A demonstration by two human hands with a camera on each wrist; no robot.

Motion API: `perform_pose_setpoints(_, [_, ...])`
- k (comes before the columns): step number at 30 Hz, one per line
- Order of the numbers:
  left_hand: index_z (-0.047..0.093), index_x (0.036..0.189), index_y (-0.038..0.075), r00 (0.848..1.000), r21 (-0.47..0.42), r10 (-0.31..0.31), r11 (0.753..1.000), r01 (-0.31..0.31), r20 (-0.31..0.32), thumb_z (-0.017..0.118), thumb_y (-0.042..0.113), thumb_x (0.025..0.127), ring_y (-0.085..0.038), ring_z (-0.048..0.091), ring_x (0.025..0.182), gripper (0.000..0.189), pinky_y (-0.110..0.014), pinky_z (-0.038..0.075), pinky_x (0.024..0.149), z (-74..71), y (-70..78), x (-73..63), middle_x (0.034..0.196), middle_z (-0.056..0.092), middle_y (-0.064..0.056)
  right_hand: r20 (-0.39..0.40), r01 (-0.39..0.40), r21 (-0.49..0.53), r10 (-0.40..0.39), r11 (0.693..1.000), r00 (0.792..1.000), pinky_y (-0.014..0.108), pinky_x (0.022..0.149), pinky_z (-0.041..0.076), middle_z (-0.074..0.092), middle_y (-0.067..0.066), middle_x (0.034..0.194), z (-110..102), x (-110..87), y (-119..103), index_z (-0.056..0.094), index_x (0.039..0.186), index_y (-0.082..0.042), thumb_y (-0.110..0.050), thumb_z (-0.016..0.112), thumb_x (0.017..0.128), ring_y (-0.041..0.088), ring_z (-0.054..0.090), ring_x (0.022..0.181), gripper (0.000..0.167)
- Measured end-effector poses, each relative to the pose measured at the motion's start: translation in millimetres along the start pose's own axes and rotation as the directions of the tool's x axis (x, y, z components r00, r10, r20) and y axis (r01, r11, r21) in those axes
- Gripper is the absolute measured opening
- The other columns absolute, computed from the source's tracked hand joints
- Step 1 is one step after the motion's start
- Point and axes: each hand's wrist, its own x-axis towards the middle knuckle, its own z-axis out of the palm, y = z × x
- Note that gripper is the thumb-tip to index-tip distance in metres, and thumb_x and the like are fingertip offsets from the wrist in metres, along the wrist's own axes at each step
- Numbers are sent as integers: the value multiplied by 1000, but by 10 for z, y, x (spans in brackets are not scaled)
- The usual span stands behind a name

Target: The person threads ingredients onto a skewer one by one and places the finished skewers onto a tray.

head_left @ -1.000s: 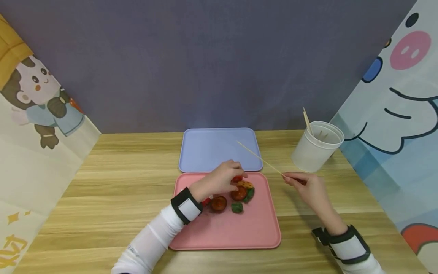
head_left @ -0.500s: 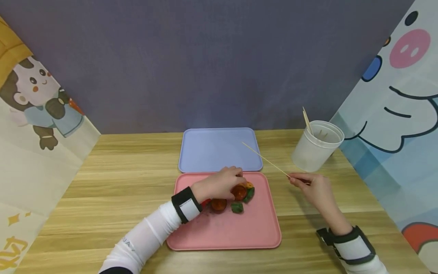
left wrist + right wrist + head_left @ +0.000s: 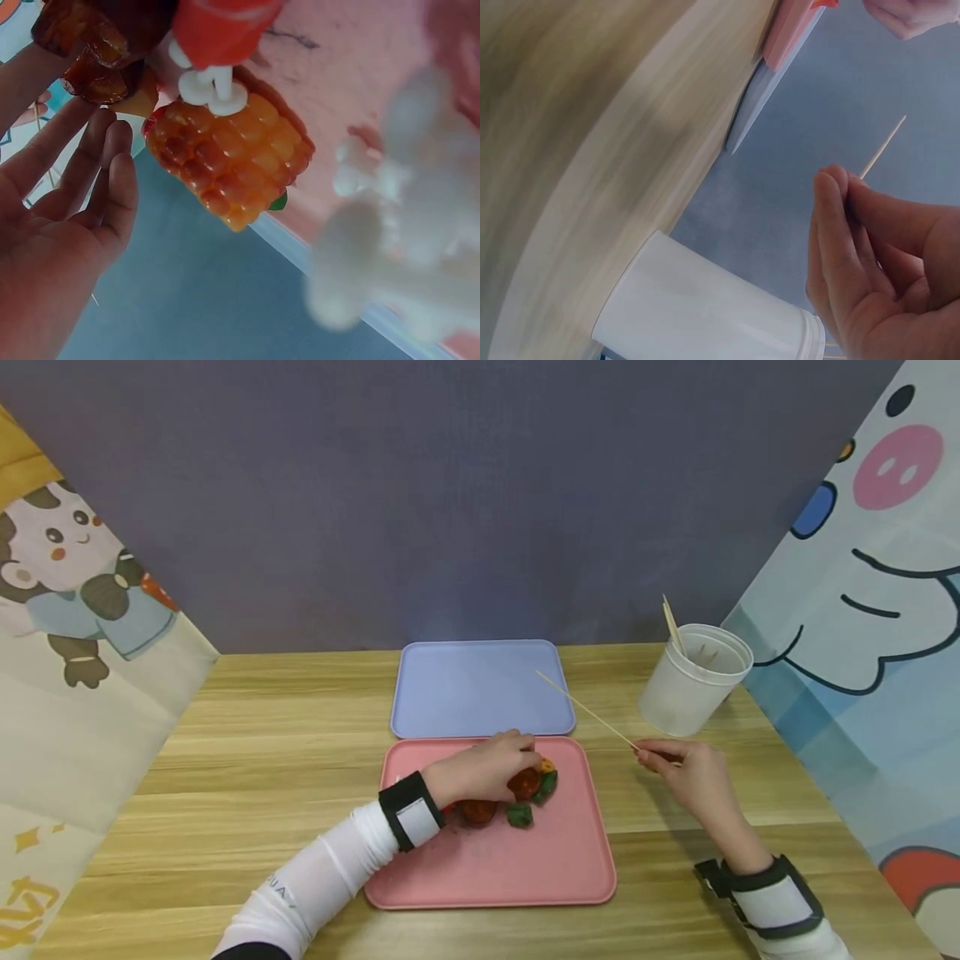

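My left hand [image 3: 487, 768] reaches over the pink tray [image 3: 491, 877]. In the left wrist view its thumb and index finger pinch a glossy dark-brown food piece [image 3: 105, 34]; the other fingers curve loosely. Close by are a corn piece [image 3: 225, 161], a red piece [image 3: 225, 30] with white knobs, and blurred white mushrooms [image 3: 420, 172]. Round brown pieces [image 3: 478, 812] and green pieces [image 3: 519, 815] lie beside the hand, which partly covers the food. Out to the right, my right hand [image 3: 693, 777] pinches a thin wooden skewer [image 3: 587, 709] near one end, its tip pointing up and left.
Behind the pink tray, a blue tray [image 3: 472, 685] lies on the wooden table [image 3: 285, 735]. A white bucket [image 3: 686, 693] with several sticks [image 3: 672, 627] stands at the back right. A grey partition [image 3: 480, 510] rises along the back, with printed panels on both sides.
My left hand has shifted slightly toward the front of the tray and closed in on the food. My right hand has drifted a little right with the skewer.
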Motion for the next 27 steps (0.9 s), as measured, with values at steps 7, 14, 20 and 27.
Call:
perform_pose_setpoints(7, [61, 119, 14, 1000, -45, -11, 999, 10, -8, 81, 23, 74, -14, 50, 99, 50, -22, 47, 82, 15, -5, -11, 111, 53, -3, -15, 0, 9, 0, 1000, 1000, 47, 66, 50, 74, 7, 80, -12, -1, -4, 78, 90, -10, -10, 76, 79, 31, 70, 76, 11])
perform_pose_setpoints(14, [58, 117, 15, 998, -68, -41, 997, 38, -38, 80, 29, 74, -12, 52, 99, 49, -22, 48, 81, 3, 0, -33, 112, 53, -2, -26, -8, 0, 8, 1000, 1000, 44, 64, 50, 74, 6, 77, -34, 35, -9, 78, 89, -10, -9, 76, 78, 31, 70, 75, 11])
perform_pose_setpoints(20, [55, 114, 13, 990, -237, -121, 966, 102, -68, 79, 23, 73, -9, 55, 90, 50, -19, 48, 74, -42, -43, -84, 104, 57, 1, 3, -26, -10, 26, 1000, 1000, 32, 60, 50, 74, 5, 78, -65, 97, -83, 78, 89, -11, -11, 75, 80, 23, 70, 71, 10])
perform_pose_setpoints(27, [54, 115, 13, 959, -391, -222, 910, 139, -175, 76, 15, 73, -11, 55, 93, 47, -22, 49, 77, -103, -204, -207, 106, 56, 0, 23, -55, 50, 54, 997, 998, 8, 56, 43, 74, 7, 79, -112, 109, -191, 78, 91, -9, -9, 72, 82, -14, 58, 64, 10])
